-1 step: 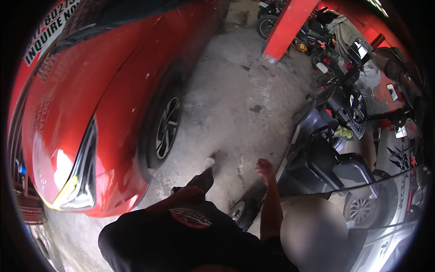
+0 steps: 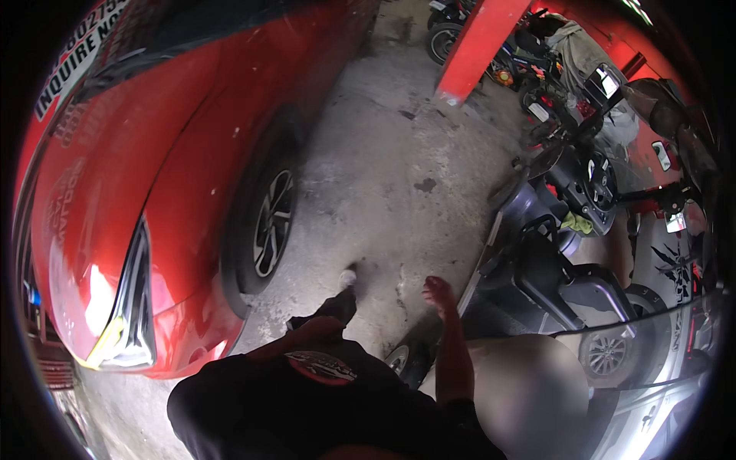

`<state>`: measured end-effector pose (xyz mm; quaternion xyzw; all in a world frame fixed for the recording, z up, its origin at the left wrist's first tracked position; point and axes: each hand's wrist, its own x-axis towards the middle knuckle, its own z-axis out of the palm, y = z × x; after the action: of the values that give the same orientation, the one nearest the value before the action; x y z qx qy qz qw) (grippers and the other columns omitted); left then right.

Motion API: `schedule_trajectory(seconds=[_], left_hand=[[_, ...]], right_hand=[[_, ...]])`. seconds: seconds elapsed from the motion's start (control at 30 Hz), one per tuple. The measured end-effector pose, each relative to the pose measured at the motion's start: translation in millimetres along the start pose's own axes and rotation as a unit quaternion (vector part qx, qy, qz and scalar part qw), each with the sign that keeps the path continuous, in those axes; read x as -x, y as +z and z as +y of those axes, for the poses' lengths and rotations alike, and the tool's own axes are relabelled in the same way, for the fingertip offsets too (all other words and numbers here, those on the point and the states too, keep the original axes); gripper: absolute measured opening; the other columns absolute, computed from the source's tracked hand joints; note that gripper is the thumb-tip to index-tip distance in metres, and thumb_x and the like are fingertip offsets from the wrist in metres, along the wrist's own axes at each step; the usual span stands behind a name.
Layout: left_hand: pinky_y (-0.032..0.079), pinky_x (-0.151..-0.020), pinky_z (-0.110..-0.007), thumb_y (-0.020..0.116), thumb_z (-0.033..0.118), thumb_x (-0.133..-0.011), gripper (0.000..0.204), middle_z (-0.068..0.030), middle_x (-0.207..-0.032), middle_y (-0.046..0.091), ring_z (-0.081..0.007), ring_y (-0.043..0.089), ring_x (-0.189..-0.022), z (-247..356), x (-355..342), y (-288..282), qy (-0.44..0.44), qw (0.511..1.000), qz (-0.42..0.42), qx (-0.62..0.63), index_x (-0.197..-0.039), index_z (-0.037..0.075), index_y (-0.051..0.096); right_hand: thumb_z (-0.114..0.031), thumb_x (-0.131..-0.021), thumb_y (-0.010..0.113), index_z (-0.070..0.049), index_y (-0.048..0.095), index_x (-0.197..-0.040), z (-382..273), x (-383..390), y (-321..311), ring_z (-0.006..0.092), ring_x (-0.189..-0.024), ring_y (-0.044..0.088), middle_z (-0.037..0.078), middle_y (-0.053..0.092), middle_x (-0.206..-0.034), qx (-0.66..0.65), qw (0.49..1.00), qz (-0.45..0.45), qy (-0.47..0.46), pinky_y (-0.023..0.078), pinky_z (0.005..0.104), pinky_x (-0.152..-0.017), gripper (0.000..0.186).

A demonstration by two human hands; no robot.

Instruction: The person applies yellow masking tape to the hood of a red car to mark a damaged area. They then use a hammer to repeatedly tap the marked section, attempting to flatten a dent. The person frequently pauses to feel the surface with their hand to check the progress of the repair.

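My right hand (image 2: 438,291) hangs over the concrete floor, its forearm stretched forward. Its fingers are loosely curled and a little apart, with nothing visible in them. The dark motorcycle or scooter parts at the right are the nearest things to it, and I see no contact. My left arm (image 2: 303,335) bends across the front of my dark shirt (image 2: 284,399). The fingers of the left hand cannot be made out. Beyond that arm, a dark trouser leg (image 2: 330,308) ends in a pale shoe (image 2: 348,277) on the floor.
A red car (image 2: 188,222) stands along the left, its front wheel (image 2: 274,222) beside the concrete floor (image 2: 383,192). A red post (image 2: 483,50) rises ahead. Several motorcycles (image 2: 590,184) crowd the right. Another vehicle's wheel (image 2: 607,351) shows at lower right, next to a blurred patch.
The car, post and motorcycles sit slightly farther left in the picture, and the car's wheel lower. My right hand has shifted a little left, its fingers slightly less closed.
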<state>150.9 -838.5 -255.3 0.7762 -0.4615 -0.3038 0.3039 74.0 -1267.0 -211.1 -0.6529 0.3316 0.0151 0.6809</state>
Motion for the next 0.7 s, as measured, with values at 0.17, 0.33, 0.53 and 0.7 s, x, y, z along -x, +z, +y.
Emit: schedule_trajectory(seconds=[0.17, 0.33, 0.53, 0.7], left_hand=[[0.057, -0.076, -0.044, 0.067, 0.028, -0.092, 0.021, -0.0173, -0.089, 0.073, -0.0343, 0.073, -0.081, 64.3, -221.1, -176.5, -0.051, 0.988, 0.071, 0.125, -0.099, 0.009, 0.074], [0.051, -0.06, -0.049, 0.07, 0.036, -0.097, 0.039, -0.0232, -0.07, 0.064, -0.0439, 0.066, -0.069, 61.4, -454.9, -348.2, 0.003, 0.962, 0.272, 0.017, -0.079, 0.002, 0.064], [0.052, -0.064, -0.049, 0.066, 0.051, -0.096, 0.054, -0.0216, -0.069, 0.064, -0.0411, 0.068, -0.07, 58.9, -695.8, -472.9, -0.076, 0.974, 0.212, -0.03, -0.072, 0.003, 0.065], [0.055, -0.079, -0.051, 0.07, 0.052, -0.089, 0.047, -0.0205, -0.091, 0.072, -0.0385, 0.07, -0.092, 16.6, -828.0, -469.3, -0.196, 0.971, 0.115, -0.077, -0.089, 0.006, 0.07]], right_hand=[[-0.026, -0.101, 0.057, -0.008, 0.066, -0.111, 87.9, -2.9, -31.6, 0.019, -0.068, 0.062, 0.006, 0.064, -0.083, 0.091, 0.947, 0.053, 0.302, 0.049, 0.0344, -0.057, 0.022], [-0.032, -0.101, 0.056, -0.008, 0.068, -0.107, 31.2, -45.8, -101.3, 0.024, -0.073, 0.064, 0.009, 0.066, -0.084, 0.051, 0.916, 0.1, 0.385, 0.05, 0.0385, -0.064, 0.028], [-0.04, -0.1, 0.053, -0.007, 0.07, -0.102, -30.9, -251.9, -198.5, 0.0299, -0.081, 0.066, 0.014, 0.069, -0.086, 0.074, 0.915, 0.091, 0.386, 0.05, 0.0435, -0.073, 0.037], [-0.046, -0.099, 0.052, -0.006, 0.072, -0.098, -121.8, -509.5, -322.8, 0.0349, -0.086, 0.068, 0.017, 0.071, -0.087, 0.232, 0.924, -0.009, 0.304, 0.051, 0.0476, -0.08, 0.045]])
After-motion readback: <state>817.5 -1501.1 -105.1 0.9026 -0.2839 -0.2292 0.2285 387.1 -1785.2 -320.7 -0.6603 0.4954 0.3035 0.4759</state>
